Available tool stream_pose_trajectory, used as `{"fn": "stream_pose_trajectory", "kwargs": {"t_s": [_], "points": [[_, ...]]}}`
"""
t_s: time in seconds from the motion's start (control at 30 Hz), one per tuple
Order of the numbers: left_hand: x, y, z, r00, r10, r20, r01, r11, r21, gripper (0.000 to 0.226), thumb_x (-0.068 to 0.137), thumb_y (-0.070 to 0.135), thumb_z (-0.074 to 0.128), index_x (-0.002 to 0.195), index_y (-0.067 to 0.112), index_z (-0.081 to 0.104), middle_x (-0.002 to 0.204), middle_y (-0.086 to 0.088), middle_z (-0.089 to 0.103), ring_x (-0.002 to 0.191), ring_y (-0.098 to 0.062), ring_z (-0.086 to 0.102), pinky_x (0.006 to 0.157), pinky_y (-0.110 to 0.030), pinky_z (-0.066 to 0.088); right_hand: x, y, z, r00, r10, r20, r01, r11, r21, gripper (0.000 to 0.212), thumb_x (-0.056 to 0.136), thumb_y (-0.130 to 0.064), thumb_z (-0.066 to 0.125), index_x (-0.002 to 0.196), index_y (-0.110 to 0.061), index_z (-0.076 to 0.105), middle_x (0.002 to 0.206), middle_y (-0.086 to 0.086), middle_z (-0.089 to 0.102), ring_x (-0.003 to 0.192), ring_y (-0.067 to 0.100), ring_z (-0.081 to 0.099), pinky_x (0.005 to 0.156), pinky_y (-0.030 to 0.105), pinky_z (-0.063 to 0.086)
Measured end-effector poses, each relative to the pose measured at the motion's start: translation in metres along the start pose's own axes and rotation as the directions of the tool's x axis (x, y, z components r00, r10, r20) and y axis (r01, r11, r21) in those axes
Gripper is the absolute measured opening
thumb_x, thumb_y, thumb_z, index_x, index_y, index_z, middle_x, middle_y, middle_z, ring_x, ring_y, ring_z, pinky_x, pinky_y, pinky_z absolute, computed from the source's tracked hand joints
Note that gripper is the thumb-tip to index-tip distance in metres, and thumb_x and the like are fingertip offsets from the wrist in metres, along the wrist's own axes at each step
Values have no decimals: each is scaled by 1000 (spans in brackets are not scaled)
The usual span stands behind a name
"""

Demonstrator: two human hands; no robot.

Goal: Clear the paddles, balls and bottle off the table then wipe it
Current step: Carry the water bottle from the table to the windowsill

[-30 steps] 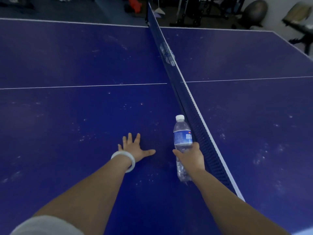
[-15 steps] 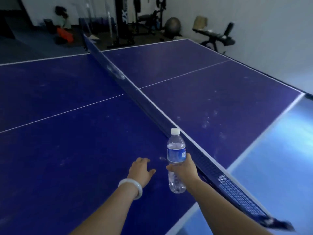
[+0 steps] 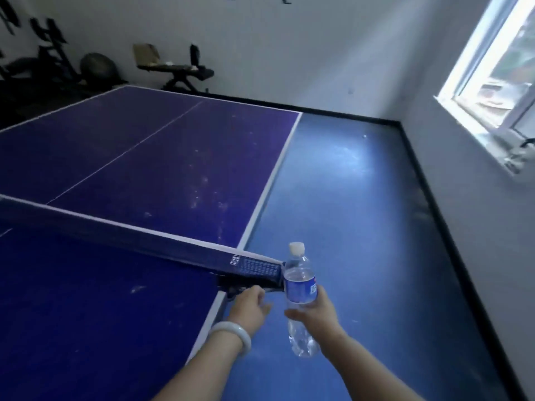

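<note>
To the left of my hands I see the blue worktop [image 3: 121,299], its surface speckled with pale marks, and the net [image 3: 162,244] running across it to the near edge just ahead of my fingers. My left hand [image 3: 249,309], with a white bangle [image 3: 231,335] at the wrist, hangs over the worktop's edge with fingers loosely curled, holding nothing. Just right of it, my right hand [image 3: 317,314] grips the water bottle [image 3: 299,290] around its middle, upright, off the worktop and above the blue floor [image 3: 362,227]. Farther right I see a window [image 3: 498,68].
</note>
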State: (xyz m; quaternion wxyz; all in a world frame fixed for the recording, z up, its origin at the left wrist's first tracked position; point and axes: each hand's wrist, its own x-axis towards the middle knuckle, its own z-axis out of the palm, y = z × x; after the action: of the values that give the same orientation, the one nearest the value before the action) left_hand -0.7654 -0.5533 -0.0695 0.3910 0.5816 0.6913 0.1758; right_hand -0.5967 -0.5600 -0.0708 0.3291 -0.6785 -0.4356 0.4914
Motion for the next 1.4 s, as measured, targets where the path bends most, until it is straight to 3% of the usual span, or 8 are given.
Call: {"fn": "stream_pose_trajectory", "kwargs": {"t_s": [0.23, 0.47, 0.6, 0.77, 0.9, 1.07, 1.2, 1.4], "points": [[-40, 107, 133, 966, 136, 219, -160, 982, 96, 32, 95, 29, 60, 120, 10, 57, 120, -6, 63, 111, -23, 58, 91, -29, 47, -65, 73, -177, 942, 126, -310, -95, 989, 112, 47, 63, -3, 84, 99, -13, 54, 86, 1, 64, 70, 12, 59, 60, 24, 43], [-81, 201, 233, 839, 325, 437, -412, 904, 119, 31, 93, 26, 63, 120, 11, 58, 112, -4, 62, 104, -20, 60, 88, -26, 46, -148, 136, -293, 775, 264, -575, -106, 950, 294, 47, 64, -4, 82, 100, -12, 53, 85, 2, 63, 69, 12, 58, 60, 23, 44], [-107, 248, 285, 682, 435, 588, -586, 806, 85, 31, 95, 26, 61, 122, 11, 57, 105, 1, 58, 94, -15, 56, 77, -20, 39, -204, 164, -333, 619, 357, -700, -58, 909, 412, 47, 65, -4, 84, 99, -15, 53, 87, 1, 64, 73, 11, 59, 66, 25, 46], [-166, 283, 362, 437, 467, 769, -742, 671, 14, 30, 95, 27, 61, 121, 13, 59, 104, 3, 59, 92, -11, 56, 76, -18, 40, -295, 202, -360, 372, 493, -786, 12, 844, 536, 50, 62, -11, 84, 99, -21, 53, 92, -3, 67, 83, 13, 64, 71, 25, 50], [-244, 286, 408, 261, 444, 857, -789, 609, -75, 25, 96, 30, 60, 118, 19, 58, 105, 9, 59, 90, -7, 56, 66, -16, 39, -376, 233, -363, 231, 561, -795, 47, 809, 586, 52, 61, -13, 81, 104, -23, 53, 97, -1, 67, 92, 19, 65, 81, 35, 55], [-355, 275, 456, 70, 388, 919, -838, 523, -157, 21, 96, 32, 59, 114, 22, 58, 99, 12, 57, 82, 2, 53, 60, -9, 37, -482, 274, -359, 50, 613, -788, 93, 783, 615, 48, 66, -11, 82, 103, -22, 53, 95, -2, 67, 88, 15, 65, 73, 27, 50], [-446, 268, 493, -36, 382, 924, -859, 461, -224, 19, 96, 30, 59, 112, 20, 58, 94, 14, 57, 82, 1, 54, 62, -7, 36, -572, 314, -353, -54, 643, -764, 99, 764, 637, 48, 64, -11, 83, 102, -22, 55, 94, -3, 68, 90, 16, 66, 78, 29, 52], [-588, 254, 542, -155, 364, 918, -883, 365, -294, 25, 95, 30, 59, 116, 17, 59, 113, 6, 61, 97, -7, 55, 81, -16, 36, -704, 376, -357, -155, 647, -746, 105, 762, 639, 50, 61, -8, 85, 100, -21, 57, 93, -1, 70, 87, 17, 66, 74, 30, 52]]}}
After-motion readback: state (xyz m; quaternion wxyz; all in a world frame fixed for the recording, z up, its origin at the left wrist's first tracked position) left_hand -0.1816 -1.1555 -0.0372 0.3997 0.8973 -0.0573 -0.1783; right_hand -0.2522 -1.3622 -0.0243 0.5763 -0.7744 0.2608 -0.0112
